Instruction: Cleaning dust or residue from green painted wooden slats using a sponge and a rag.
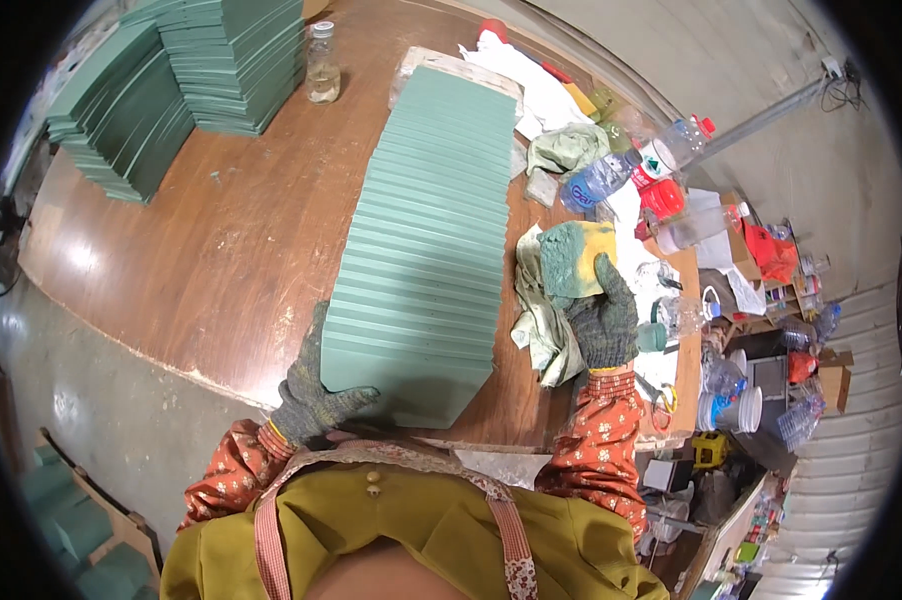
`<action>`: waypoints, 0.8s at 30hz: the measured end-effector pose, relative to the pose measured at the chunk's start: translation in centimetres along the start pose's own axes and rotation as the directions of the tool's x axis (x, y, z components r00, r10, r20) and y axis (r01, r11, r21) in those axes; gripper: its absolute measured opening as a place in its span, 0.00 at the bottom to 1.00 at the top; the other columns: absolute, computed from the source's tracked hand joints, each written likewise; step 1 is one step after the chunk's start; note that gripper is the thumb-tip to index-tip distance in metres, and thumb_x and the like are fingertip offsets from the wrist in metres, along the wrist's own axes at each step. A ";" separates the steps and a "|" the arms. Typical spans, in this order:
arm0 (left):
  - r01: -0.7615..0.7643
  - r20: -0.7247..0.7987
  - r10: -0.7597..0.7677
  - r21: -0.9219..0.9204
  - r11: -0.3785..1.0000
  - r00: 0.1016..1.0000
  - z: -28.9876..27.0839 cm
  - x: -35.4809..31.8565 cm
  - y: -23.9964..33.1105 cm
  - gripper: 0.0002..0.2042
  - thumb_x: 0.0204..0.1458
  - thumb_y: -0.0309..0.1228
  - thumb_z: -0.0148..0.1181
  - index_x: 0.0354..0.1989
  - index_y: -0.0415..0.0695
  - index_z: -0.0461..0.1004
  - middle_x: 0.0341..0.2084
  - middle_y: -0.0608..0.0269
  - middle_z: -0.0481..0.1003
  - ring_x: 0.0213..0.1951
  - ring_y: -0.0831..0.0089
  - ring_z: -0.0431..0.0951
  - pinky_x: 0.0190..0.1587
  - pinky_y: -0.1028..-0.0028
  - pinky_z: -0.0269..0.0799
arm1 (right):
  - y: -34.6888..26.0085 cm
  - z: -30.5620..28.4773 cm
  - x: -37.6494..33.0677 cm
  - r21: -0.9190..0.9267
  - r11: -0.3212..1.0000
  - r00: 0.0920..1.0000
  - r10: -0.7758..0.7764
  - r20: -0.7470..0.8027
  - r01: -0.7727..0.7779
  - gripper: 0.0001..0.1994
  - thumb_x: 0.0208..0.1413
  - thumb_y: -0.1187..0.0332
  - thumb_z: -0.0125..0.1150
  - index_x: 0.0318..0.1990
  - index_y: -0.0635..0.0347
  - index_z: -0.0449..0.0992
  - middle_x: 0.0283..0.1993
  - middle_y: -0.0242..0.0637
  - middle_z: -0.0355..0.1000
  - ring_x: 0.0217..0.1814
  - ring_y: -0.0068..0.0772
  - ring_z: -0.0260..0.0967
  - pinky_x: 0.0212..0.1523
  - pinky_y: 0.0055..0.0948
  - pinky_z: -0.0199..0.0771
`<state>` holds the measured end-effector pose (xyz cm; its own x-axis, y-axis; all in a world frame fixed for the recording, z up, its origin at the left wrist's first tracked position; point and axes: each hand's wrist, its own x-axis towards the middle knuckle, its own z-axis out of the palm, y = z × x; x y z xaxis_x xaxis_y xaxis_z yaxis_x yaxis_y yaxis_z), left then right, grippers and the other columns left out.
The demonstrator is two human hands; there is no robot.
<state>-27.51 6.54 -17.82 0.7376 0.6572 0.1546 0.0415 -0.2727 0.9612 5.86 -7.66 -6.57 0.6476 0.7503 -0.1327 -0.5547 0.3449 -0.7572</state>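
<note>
A long overlapping row of green sheets (431,230) lies fanned out along the brown wooden table (231,240). My left hand (311,385), in a grey knit glove, rests on the near left corner of the closest sheet. My right hand (603,315), also gloved, grips a yellow and green sponge (576,258) just right of the row. Under the sponge lies a crumpled pale cloth (541,320).
Two tall stacks of green sheets (186,80) stand at the table's far left, with a small clear bottle (322,65) beside them. Plastic bottles (611,175), rags and clutter crowd the right edge. More green pieces (81,520) sit in a box on the floor.
</note>
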 end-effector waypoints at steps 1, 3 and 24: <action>0.038 0.006 -0.038 -0.108 0.993 0.999 -0.1 -0.1 -0.1 0.52 0.43 0.44 0.73 0.70 0.36 0.44 0.65 0.44 0.57 0.65 0.55 0.59 0.64 0.61 0.58 | 0.1 -0.2 0.1 0.005 1.000 1.000 0.010 0.012 -0.010 0.20 0.59 0.70 0.59 0.57 0.67 0.67 0.57 0.45 0.70 0.59 0.42 0.69 0.61 0.42 0.69; 0.068 0.026 -0.067 -0.015 0.998 0.997 -0.5 -0.2 -0.7 0.53 0.43 0.44 0.73 0.70 0.36 0.43 0.67 0.44 0.53 0.67 0.56 0.56 0.65 0.61 0.56 | 0.0 -0.3 0.0 -0.119 0.993 1.000 0.021 0.022 -0.018 0.20 0.59 0.70 0.59 0.57 0.67 0.67 0.56 0.43 0.71 0.57 0.40 0.70 0.60 0.41 0.69; -0.315 0.170 0.343 -0.171 0.934 0.924 -1.9 4.6 -2.8 0.55 0.37 0.36 0.74 0.70 0.36 0.41 0.64 0.39 0.55 0.65 0.47 0.58 0.66 0.54 0.53 | 6.4 14.2 0.2 -0.855 -0.505 0.736 -0.535 0.414 0.113 0.31 0.48 0.68 0.68 0.62 0.60 0.66 0.54 0.51 0.71 0.55 0.50 0.70 0.55 0.41 0.71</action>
<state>-25.51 11.60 -19.39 0.8103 0.3943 0.4335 -0.3090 -0.3411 0.8878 -4.99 2.72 -2.36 0.5579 0.6012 0.5721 0.8004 -0.5720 -0.1794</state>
